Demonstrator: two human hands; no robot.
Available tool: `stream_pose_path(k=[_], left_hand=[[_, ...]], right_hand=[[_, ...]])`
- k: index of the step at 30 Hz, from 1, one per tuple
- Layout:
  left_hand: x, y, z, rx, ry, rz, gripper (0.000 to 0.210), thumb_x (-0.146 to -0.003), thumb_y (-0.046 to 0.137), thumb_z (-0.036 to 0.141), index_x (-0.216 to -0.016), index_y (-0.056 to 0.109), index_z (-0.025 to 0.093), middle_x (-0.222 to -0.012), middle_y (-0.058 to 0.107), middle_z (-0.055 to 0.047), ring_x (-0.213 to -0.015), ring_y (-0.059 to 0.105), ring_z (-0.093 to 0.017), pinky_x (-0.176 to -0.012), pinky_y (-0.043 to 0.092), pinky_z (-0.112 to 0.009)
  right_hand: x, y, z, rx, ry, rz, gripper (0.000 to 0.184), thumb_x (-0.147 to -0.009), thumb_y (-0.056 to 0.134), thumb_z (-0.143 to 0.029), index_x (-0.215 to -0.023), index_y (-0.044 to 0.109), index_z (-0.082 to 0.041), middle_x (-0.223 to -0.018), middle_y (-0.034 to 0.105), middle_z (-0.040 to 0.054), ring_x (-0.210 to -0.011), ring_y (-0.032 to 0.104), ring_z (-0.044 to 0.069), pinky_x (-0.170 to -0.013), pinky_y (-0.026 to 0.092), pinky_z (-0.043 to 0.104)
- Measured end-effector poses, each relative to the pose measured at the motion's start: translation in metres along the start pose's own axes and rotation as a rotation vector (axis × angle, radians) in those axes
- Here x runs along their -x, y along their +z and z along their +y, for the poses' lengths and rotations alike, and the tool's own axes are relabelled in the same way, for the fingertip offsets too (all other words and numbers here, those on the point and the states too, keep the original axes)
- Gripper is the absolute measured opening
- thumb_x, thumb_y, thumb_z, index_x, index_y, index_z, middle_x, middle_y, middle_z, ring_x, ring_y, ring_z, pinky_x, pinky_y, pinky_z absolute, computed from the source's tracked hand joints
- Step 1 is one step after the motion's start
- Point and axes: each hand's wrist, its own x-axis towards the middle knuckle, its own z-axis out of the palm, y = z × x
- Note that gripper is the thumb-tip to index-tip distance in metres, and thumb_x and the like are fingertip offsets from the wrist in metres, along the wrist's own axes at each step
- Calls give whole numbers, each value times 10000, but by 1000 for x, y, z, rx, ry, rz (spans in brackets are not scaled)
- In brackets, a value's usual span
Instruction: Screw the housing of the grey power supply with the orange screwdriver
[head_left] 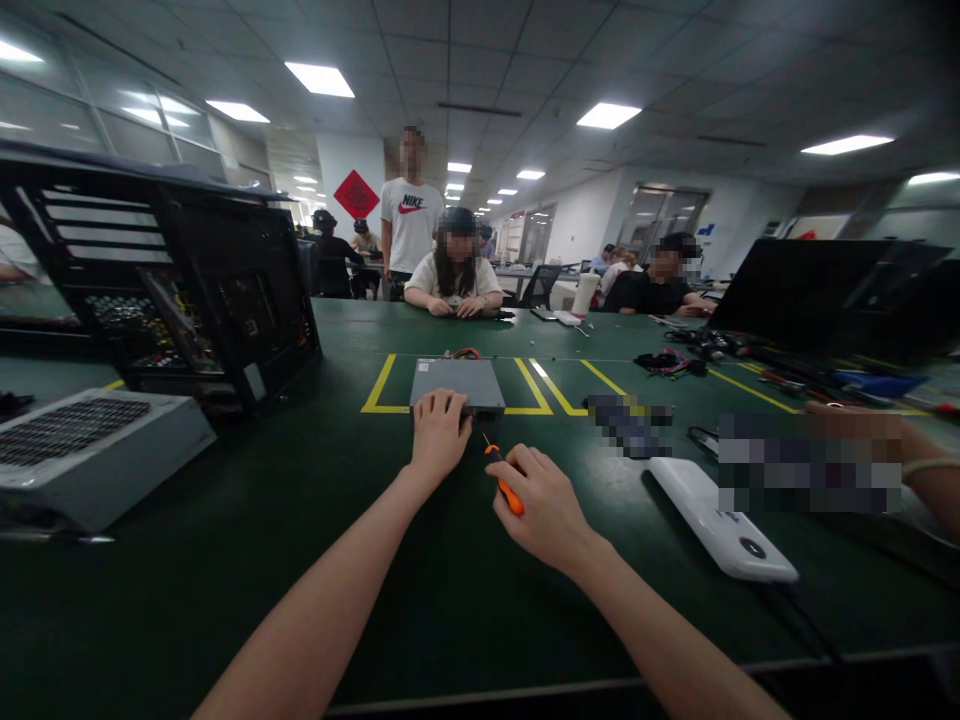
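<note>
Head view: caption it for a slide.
Left hand on a grey metal box, right hand holding an orange-handled screwdriver, above a green table.

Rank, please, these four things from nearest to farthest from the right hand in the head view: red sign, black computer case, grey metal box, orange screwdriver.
1. Orange screwdriver: held in the right hand.
2. Grey metal box: ahead and slightly left, by the left hand.
3. Black computer case: well to the left.
4. Red sign: far in the background.

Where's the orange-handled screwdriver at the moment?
In the head view, just right of centre, the screwdriver is in the right hand, its tip pointing toward the grey metal box that the left hand touches.
</note>
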Motion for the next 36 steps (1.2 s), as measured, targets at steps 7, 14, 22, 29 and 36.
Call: stream_pose_path(k=[7, 14, 22, 29, 36], left_hand=[[0, 0, -2, 7, 11, -8, 278, -784, 507, 219, -1062, 507, 211, -1078, 509, -87, -1031, 430, -269, -880, 355, -410], [2, 1, -4, 8, 36, -15, 316, -780, 514, 237, -1094, 493, 205, -1120, 494, -93, -1064, 420, -268, -901, 348, -412], [-1, 6, 6, -3, 129, -16, 417, -783, 539, 300, -1166, 444, 166, -1249, 447, -121, -1184, 364, -267, -1001, 244, -426], [-4, 15, 17, 44, 120, -21, 374, -790, 544, 305, -1140, 480, 189, -1212, 505, -95, -1147, 411, -256, -966, 263, -423], [1, 6, 6, 111, 181, 13, 386, -800, 526, 243, -1176, 469, 177, -1210, 490, -107, -1150, 400, -244, -964, 274, -403]], right_hand=[[1, -4, 0, -34, -4, 17, 210, -753, 498, -150, -945, 580, -169, -839, 521, 60, -744, 474, 171, -657, 400, 306], [13, -13, 15, -19, 12, 65, 176, -799, 494, -207, -938, 589, -156, -821, 545, 59, -712, 482, 159, -634, 393, 296], [16, -7, 23, -15, -25, 158, 161, -812, 485, -212, -907, 603, -156, -789, 553, 59, -701, 499, 151, -629, 401, 283], [13, -2, 24, -2, -12, 144, 159, -819, 481, -212, -903, 604, -154, -789, 551, 65, -712, 493, 160, -643, 406, 295], [16, -6, 22, -52, -31, 174, 146, -807, 494, -202, -902, 594, -153, -776, 558, 60, -696, 495, 155, -624, 410, 295]])
